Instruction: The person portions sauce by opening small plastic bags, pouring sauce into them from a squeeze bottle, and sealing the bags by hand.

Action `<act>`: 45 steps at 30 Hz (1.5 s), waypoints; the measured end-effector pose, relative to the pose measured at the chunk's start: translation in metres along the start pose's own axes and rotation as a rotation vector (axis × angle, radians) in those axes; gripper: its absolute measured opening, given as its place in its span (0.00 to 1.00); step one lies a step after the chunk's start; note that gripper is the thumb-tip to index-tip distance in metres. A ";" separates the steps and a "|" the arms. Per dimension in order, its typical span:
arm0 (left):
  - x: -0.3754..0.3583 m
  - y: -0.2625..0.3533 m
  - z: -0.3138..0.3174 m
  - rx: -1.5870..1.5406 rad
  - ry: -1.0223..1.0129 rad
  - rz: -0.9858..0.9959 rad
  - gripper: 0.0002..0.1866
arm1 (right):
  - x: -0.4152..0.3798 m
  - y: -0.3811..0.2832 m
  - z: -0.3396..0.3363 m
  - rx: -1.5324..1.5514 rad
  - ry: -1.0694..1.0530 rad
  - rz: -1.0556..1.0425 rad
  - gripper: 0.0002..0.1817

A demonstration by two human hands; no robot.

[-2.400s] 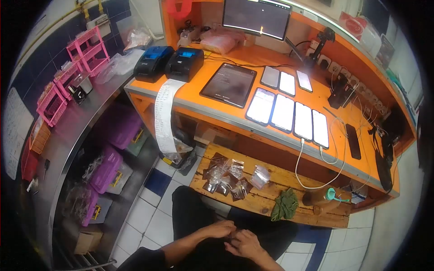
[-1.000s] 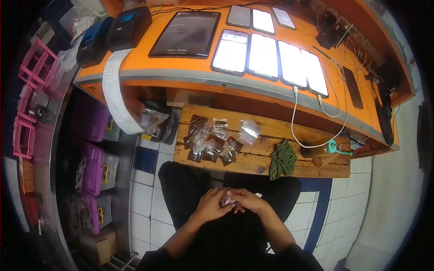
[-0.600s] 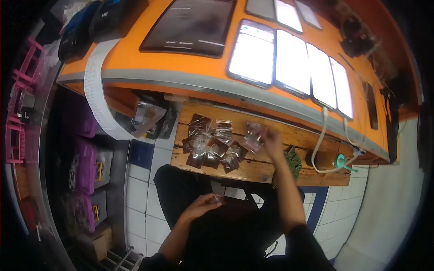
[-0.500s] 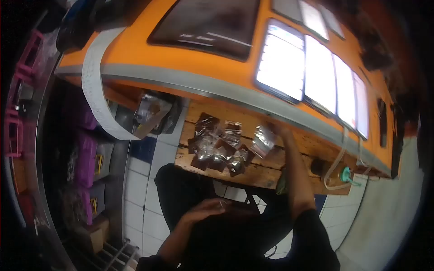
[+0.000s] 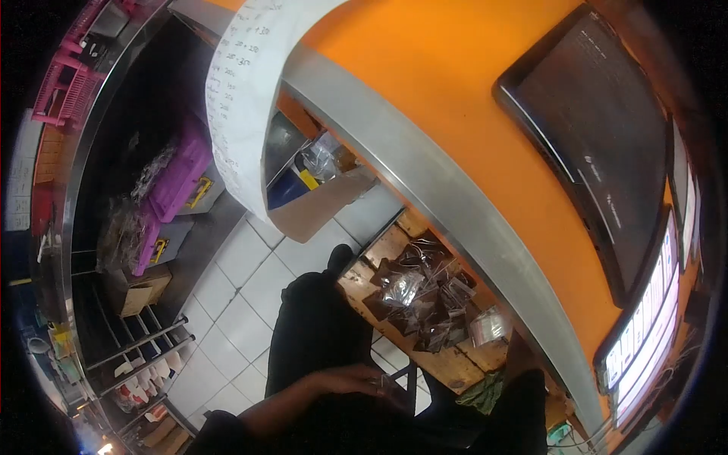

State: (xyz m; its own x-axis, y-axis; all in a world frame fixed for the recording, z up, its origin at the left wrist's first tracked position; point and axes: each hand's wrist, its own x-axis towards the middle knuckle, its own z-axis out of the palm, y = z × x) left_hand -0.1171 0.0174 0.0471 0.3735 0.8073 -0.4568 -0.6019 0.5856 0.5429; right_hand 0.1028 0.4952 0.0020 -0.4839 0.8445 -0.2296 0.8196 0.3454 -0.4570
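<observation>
My left hand (image 5: 355, 379) is over my lap, its fingers drawn together at something small and shiny that I cannot make out. My right forearm reaches below the counter edge at the lower right; the fingers of that hand are hidden. Nearby, several clear plastic packets (image 5: 409, 288) with brown pieces lie heaped on a wooden bench (image 5: 455, 368). One paler clear packet (image 5: 489, 326) lies at the heap's right side, closest to my right arm. A green crumpled item (image 5: 481, 393) rests by the bench's front edge.
An orange counter (image 5: 447, 83) with a metal edge overhangs the bench. On it are a dark tablet (image 5: 595, 152) and lit screens (image 5: 644, 326). A long handwritten paper strip (image 5: 235, 98) hangs from its left side. Purple bins (image 5: 182, 171) and a metal rack (image 5: 144, 341) stand left.
The view has turned and shifted left, so the bench and packets appear lower and further right. My right hand, earlier visible beside the pale packet, is now hidden. My left hand remains over my lap.
</observation>
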 end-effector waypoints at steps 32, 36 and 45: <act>-0.006 -0.011 0.037 0.187 0.263 0.087 0.23 | -0.274 -0.021 0.022 0.656 0.923 0.474 0.33; -0.012 -0.017 0.046 0.241 0.293 0.076 0.23 | -0.272 0.055 -0.006 0.489 1.369 0.408 0.49; 0.014 -0.016 0.140 0.292 0.195 0.168 0.16 | -0.275 0.076 -0.034 0.460 1.137 0.243 0.45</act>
State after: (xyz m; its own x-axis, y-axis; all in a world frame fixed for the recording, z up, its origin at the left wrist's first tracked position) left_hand -0.0032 0.0299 0.1311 0.1284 0.8816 -0.4543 -0.4063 0.4646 0.7868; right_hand 0.3083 0.3032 0.0599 0.3911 0.8206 0.4167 0.5565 0.1497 -0.8172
